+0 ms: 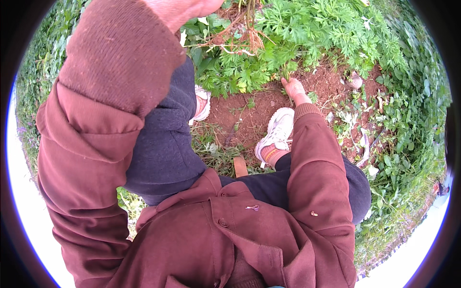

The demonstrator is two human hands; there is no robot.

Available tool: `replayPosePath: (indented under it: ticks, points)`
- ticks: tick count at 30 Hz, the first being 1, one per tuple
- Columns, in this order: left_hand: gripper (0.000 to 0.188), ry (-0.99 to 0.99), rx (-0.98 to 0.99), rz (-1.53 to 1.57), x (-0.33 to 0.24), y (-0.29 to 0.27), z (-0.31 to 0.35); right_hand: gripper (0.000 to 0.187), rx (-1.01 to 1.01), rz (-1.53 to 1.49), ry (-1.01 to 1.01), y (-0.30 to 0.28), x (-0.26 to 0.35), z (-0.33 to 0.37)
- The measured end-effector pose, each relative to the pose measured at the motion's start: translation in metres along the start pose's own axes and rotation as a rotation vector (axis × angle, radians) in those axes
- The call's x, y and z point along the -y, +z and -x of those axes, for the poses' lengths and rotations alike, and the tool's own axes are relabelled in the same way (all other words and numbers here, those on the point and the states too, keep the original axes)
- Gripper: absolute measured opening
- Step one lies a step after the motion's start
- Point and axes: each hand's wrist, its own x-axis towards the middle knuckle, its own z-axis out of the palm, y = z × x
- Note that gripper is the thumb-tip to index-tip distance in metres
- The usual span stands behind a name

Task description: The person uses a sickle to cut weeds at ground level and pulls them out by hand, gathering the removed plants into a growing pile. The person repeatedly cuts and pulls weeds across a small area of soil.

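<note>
My left hand (185, 10) is raised close to me at the upper edge, partly cut off by the frame. Beside its fingers hangs a bunch of uprooted plants (249, 36), brown roots down and stems running up out of view; the hand appears closed on it, though the grip itself is hidden. Farther off, low over the reddish soil, my right hand (294, 88) is closed round the base of a leafy green plant (288, 71). That plant stands at the front edge of a dense patch of feathery-leaved plants (307, 29).
My white shoes (278, 126) rest on bare reddish soil (240, 113). A brown wooden piece (240, 166) lies between my legs. Loose pulled weeds (211, 149) litter the ground. Broad-leaved greenery (418, 72) grows along the right, and a pale stone-like lump (354, 80) lies beyond my right hand.
</note>
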Motion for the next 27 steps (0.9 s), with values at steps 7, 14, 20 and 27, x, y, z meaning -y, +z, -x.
replayPosePath:
  ticks: [7, 14, 20, 27]
  points:
    - [0.012, 0.054, 0.071, 0.008, 0.0, -0.006, 0.001, 0.047, -0.223, 0.035, 0.033, -0.003, -0.01, 0.017]
    - [0.014, 0.029, -0.01, -0.066, -0.004, 0.001, 0.004, 0.046, -0.251, 0.115, -0.014, 0.0, -0.008, 0.03]
    - [0.015, -0.032, -0.046, -0.139, -0.006, 0.0, -0.001, 0.045, -0.325, 0.106, 0.054, -0.026, 0.034, 0.045]
    - [0.016, -0.015, -0.03, -0.094, -0.007, 0.006, 0.004, 0.042, -0.35, 0.065, -0.142, -0.073, 0.107, 0.018]
